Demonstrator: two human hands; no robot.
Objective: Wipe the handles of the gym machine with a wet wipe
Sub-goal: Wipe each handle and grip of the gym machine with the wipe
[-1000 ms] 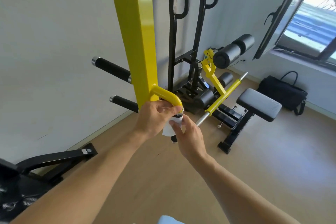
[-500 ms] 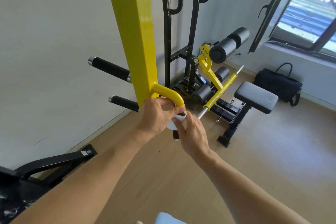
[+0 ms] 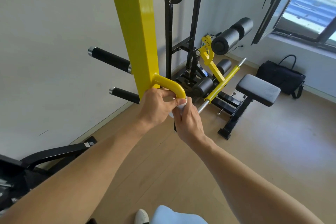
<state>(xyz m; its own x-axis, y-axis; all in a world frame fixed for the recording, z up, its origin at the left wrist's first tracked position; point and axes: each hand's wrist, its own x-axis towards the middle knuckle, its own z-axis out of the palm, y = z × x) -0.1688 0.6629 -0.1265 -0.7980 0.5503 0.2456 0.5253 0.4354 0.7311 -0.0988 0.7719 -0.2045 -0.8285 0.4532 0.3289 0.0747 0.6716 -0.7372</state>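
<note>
A curved yellow handle arm [image 3: 171,85] bends down from the yellow post [image 3: 138,29] of the gym machine. Its black grip hangs below, almost fully hidden; only the lower tip [image 3: 175,129] shows. My left hand [image 3: 156,105] and my right hand [image 3: 189,122] meet around the top of that grip. A white wet wipe [image 3: 181,106] is pinched between their fingers and wrapped against the grip just under the yellow bend.
Two black padded pegs [image 3: 111,59] [image 3: 125,94] stick out left of the post. Behind stand a black frame, foam rollers [image 3: 231,36], a yellow bar [image 3: 221,85] and a grey seat pad [image 3: 258,89]. A black bag [image 3: 281,78] lies under the window. A black machine base [image 3: 54,152] sits at lower left.
Both hands have closed in higher on the grip, right under the yellow bend. The wipe hung visibly below the fingers before and is now mostly covered by them.
</note>
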